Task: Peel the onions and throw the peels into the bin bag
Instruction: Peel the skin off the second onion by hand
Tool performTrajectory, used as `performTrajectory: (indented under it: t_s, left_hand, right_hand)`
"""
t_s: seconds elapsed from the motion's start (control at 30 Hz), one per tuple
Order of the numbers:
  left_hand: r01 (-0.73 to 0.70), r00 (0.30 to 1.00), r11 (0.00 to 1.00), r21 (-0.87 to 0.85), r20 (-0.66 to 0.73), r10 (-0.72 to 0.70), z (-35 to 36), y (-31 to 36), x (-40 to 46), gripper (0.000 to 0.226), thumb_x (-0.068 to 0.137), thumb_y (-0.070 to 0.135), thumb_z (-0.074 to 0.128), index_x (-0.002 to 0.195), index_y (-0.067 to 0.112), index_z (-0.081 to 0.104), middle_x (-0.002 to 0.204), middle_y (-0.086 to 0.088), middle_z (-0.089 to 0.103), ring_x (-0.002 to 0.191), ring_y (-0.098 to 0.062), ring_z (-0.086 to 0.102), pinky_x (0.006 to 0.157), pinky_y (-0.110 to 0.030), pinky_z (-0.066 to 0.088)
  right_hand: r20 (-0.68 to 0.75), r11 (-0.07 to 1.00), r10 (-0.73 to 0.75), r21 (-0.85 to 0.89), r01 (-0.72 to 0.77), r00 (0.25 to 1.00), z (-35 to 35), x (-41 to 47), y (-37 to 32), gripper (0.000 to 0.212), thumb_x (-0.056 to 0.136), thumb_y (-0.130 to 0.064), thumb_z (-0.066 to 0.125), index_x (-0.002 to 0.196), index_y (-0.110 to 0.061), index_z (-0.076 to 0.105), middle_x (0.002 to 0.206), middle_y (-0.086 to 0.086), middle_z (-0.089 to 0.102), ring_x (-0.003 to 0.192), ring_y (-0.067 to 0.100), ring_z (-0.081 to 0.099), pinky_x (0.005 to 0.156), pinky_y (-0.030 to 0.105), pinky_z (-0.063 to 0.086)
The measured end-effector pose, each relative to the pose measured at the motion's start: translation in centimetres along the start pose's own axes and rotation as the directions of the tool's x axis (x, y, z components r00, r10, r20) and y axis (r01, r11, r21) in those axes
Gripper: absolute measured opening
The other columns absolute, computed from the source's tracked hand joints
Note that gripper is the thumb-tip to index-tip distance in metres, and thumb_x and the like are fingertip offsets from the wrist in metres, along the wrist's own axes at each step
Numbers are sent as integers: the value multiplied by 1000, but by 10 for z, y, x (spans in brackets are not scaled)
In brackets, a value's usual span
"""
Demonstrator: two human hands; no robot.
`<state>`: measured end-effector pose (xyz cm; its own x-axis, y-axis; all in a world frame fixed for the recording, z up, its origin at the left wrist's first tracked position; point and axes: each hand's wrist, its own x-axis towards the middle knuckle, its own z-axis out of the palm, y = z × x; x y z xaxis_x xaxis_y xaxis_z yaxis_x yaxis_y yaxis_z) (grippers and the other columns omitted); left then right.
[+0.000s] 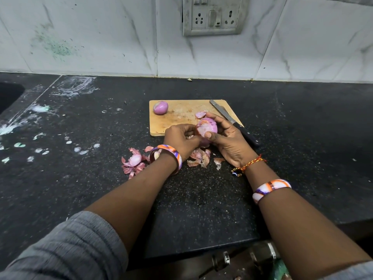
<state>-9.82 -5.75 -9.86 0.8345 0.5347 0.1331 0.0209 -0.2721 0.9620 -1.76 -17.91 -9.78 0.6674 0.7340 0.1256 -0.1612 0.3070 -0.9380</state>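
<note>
A purple onion (pixel 207 127) is held just above the near edge of the wooden cutting board (pixel 181 116). My right hand (pixel 228 140) cups it from the right, thumb across its front. My left hand (pixel 181 138) pinches a strip of skin at the onion's left side. A second onion (pixel 160 107), peeled and smooth, rests on the board's far left corner. Loose peels (pixel 134 162) lie on the black counter left of my left wrist, more peels (pixel 199 157) lie between my wrists, and one peel (pixel 200 114) sits on the board. No bin bag is in view.
A knife (pixel 232 120) lies slanted along the board's right edge, handle toward me. The black counter (pixel 80 122) has white smears at the left and a sink edge (pixel 10 93) at far left. A wall socket (pixel 214 15) sits on the tiled backsplash.
</note>
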Motion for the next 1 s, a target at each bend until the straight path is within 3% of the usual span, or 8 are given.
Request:
performTrajectory:
  t_s: [0.1, 0.23, 0.33, 0.4, 0.53, 0.63, 0.8, 1.0]
  left_hand:
    - [71, 995, 994, -81, -67, -77, -1, 1, 1, 20, 80, -10, 53, 81, 4, 66, 64, -4, 63, 41, 0, 58, 43, -15, 49]
    - [73, 997, 985, -154, -20, -77, -1, 9, -3, 13, 85, -2, 54, 94, -1, 64, 72, -1, 62, 47, 2, 60, 44, -11, 47]
    - [49, 997, 987, -150, 59, -41, -1, 9, -5, 18, 78, 12, 68, 96, 10, 65, 91, -7, 69, 82, -16, 67, 70, -26, 56]
    - [42, 996, 991, -129, 79, -32, -2, 10, -6, 29, 74, 11, 71, 102, 8, 66, 97, -11, 69, 89, -20, 66, 81, -31, 55]
    - [92, 994, 970, -225, 76, -77, -5, 10, -6, 30, 80, -2, 62, 110, -3, 62, 75, -3, 66, 50, 1, 61, 53, -14, 53]
    - [100, 995, 973, -209, 50, -91, -5, 8, -5, 27, 78, -4, 63, 105, -2, 64, 69, -2, 65, 46, 1, 59, 52, -15, 54]
    - [64, 998, 989, -134, 10, -63, -4, 8, -5, 19, 71, 1, 72, 90, 2, 68, 69, -2, 66, 64, -13, 61, 69, -30, 57]
    - [27, 996, 999, 17, -80, -26, -2, 5, -3, 21, 69, 2, 68, 69, 21, 58, 57, -1, 59, 58, -18, 58, 65, -31, 53]
  right_hand:
    - [-7, 997, 24, 71, -24, 1000, -1, -1, -1, 81, 36, -32, 91, 108, -15, 60, 102, -1, 69, 94, 12, 66, 77, 26, 57]
    - [-24, 996, 4, 93, -2, 1000, -2, 0, -1, 82, 38, -31, 91, 110, -14, 58, 102, -2, 71, 96, 14, 65, 81, 28, 56]
    - [-24, 995, 4, 96, -1, 1000, -2, 1, 0, 80, 41, -28, 90, 112, -13, 57, 104, 1, 70, 96, 15, 65, 80, 27, 56]
    - [-20, 996, 4, 94, -2, 1000, -1, 1, 0, 79, 41, -28, 90, 112, -13, 57, 103, 0, 70, 95, 14, 66, 79, 25, 56]
    - [-15, 995, 12, 98, -10, 1000, -1, 1, -1, 81, 38, -30, 92, 110, -13, 57, 104, 0, 70, 95, 14, 66, 79, 26, 56]
    - [-8, 996, 23, 87, -22, 1000, 0, 1, -1, 81, 37, -27, 92, 110, -13, 58, 105, 2, 69, 94, 13, 67, 75, 26, 57]
    - [18, 997, 34, 66, -35, 999, 0, -1, -2, 74, 41, -19, 88, 109, -14, 59, 106, 2, 67, 96, 14, 65, 67, 25, 57]
    - [2, 999, -6, 52, 6, 1000, 0, -1, -2, 77, 33, -21, 91, 104, -13, 60, 102, -6, 70, 95, 8, 66, 78, 27, 57]
